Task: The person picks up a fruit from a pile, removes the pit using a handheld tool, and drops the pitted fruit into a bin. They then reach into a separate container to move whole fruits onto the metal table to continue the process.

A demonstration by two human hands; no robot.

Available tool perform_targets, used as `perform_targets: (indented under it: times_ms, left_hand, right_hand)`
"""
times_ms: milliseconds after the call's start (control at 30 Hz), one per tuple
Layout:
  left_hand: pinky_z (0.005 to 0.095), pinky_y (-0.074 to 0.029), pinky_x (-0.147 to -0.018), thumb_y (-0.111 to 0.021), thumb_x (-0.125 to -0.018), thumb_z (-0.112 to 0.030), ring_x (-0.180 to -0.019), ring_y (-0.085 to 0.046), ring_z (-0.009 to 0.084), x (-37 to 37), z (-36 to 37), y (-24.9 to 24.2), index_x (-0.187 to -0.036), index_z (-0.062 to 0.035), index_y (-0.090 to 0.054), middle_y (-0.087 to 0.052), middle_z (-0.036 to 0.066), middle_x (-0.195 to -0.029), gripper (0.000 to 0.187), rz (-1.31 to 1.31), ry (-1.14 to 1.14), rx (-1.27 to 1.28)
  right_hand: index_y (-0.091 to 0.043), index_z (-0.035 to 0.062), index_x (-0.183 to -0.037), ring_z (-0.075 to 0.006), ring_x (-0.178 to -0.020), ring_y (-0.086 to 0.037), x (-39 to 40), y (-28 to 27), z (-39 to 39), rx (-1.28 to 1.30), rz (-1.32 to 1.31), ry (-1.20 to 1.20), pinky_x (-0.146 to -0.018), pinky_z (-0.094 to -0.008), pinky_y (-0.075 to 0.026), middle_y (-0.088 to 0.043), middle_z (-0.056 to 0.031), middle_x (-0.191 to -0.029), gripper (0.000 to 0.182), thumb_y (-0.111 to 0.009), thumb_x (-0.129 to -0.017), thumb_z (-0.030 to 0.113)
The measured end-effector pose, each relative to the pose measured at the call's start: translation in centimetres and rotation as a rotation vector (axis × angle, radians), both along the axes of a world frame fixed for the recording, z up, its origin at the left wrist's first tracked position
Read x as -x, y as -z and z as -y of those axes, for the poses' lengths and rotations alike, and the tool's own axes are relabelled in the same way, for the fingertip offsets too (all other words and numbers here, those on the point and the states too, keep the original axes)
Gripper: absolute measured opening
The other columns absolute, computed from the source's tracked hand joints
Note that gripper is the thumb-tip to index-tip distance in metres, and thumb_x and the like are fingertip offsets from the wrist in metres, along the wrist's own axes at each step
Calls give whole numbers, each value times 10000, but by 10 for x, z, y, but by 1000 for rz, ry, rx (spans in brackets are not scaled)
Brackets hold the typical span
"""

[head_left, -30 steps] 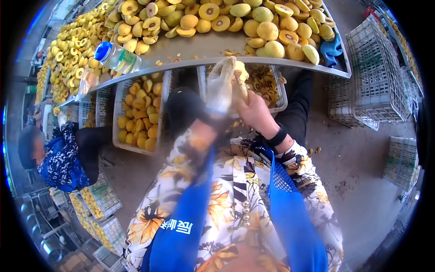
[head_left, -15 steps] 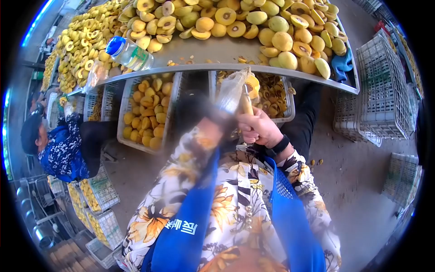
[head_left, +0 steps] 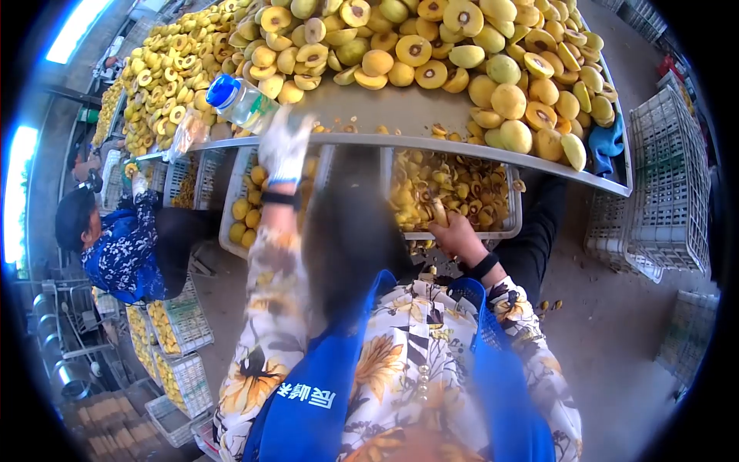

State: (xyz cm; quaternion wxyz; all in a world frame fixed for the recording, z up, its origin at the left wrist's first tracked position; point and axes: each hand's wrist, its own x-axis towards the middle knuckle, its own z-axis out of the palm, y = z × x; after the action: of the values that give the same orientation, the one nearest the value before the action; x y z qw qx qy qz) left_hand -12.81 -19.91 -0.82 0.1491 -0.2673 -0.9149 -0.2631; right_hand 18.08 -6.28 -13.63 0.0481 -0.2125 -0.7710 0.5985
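My left hand (head_left: 284, 148), in a white glove, is over the near edge of the metal table, beside a blue-capped bottle (head_left: 243, 105) lying tilted. Motion smears its fingers, and I cannot make out any fruit in it. Below it stands a crate of yellow fruit halves (head_left: 243, 214). My right hand (head_left: 459, 237) is wrapped round the wooden handle (head_left: 439, 212) of a tool, whose working end cannot be made out. That hand is above the front rim of a crate (head_left: 493, 234) holding pits and fruit scraps (head_left: 431, 181).
Halved and whole yellow fruit (head_left: 416, 51) is heaped on the metal table (head_left: 369, 112). A blue cloth (head_left: 606, 144) lies at its right corner. Stacked crates (head_left: 667, 181) stand right. A co-worker (head_left: 119, 246) sits left, near fruit-filled crates (head_left: 178, 377).
My hands have separated. The gloved left hand moved left to the table edge, and the fruit piece at the tool is no longer seen there. My right hand lowered, still holding the tool.
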Motion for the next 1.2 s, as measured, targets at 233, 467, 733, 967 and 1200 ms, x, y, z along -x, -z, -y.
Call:
perform_targets:
  times_ms: [233,467,733,967,1200]
  left_hand:
    - [410,-432,-916,-646,-722,-432,-1133,-495,321,26,-182,8,-1279,-258,-434,-395,140,-1345,621,44,329,612]
    - [349,-526,-574,-600,-804,-231,-765,-627,286,6,-155,3,-1164,13,-462,-595,170,-987,456,1039,425,-562]
    - [266,-478,-597,-457,-894,-518,-745,-591,178,-120,-76,-8,-1033,-56,-532,-599,95,-878,488,1400,221,-974]
    - [249,-494,-647,-443,-925,-458,-756,-598,130,-156,-69,8,-1043,-1,-570,-618,72,-887,489,1356,389,-899]
    - [255,-485,-717,-325,-953,-485,-766,-597,147,-161,-73,13,-1006,-2,-602,-630,79,-883,560,1164,414,-732]
  right_hand:
    - [-520,-52,-783,-379,-570,-576,-3,-65,11,12,94,83,-543,-397,-464,-553,-230,-614,264,-611,-759,195]
    - [-522,-19,-887,-349,-569,-567,-12,-75,-1,-126,18,241,-544,-376,-454,-556,-220,-647,231,-622,-776,156]
    - [-462,-28,-847,-457,-727,-542,36,-108,-6,-348,-83,225,-598,-455,-442,-554,-275,-715,239,-591,-792,167]
    - [-434,-18,-847,-442,-685,-546,19,-107,6,-413,-61,195,-592,-478,-432,-550,-260,-673,228,-587,-791,142]
    - [-423,-24,-889,-440,-677,-552,8,-107,14,-496,-9,187,-602,-496,-437,-560,-257,-667,211,-562,-784,96]
